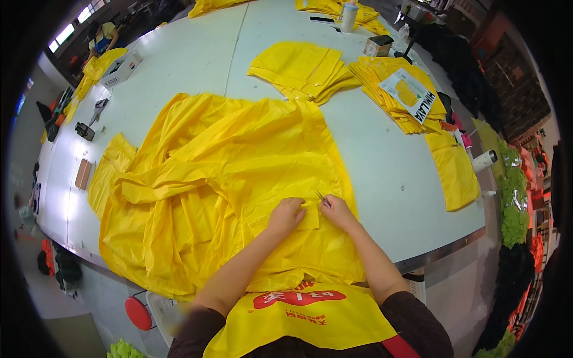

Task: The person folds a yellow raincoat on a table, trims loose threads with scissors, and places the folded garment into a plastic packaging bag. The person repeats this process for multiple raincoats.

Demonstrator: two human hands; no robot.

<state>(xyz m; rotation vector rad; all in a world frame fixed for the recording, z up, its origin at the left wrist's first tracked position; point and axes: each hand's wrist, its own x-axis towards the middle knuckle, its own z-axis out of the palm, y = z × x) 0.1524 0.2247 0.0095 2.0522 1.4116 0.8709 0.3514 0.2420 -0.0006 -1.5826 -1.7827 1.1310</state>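
A large sheet of yellow fabric (pixel 280 143), loosely heaped and creased, is spread before me and hangs over the near table edge. My left hand (pixel 287 215) is closed on it, fingers bent in a pinch at the top of a small flat square patch (pixel 309 216). Just to the right, my right hand (pixel 336 211) is closed round small thread snips (pixel 322 198). Their two narrow metal points stick out up and to the left, over the fabric. Whether the tips touch a thread cannot be seen.
The pale table (pixel 394 197) carries folded yellow stacks (pixel 301 68) beyond the fabric. A printed sheet (pixel 407 94) lies on another stack at the right. A white cup (pixel 348 17), a small box (pixel 378 46) and a white carton (pixel 121 68) stand farther off. Another person (pixel 102 39) is far left.
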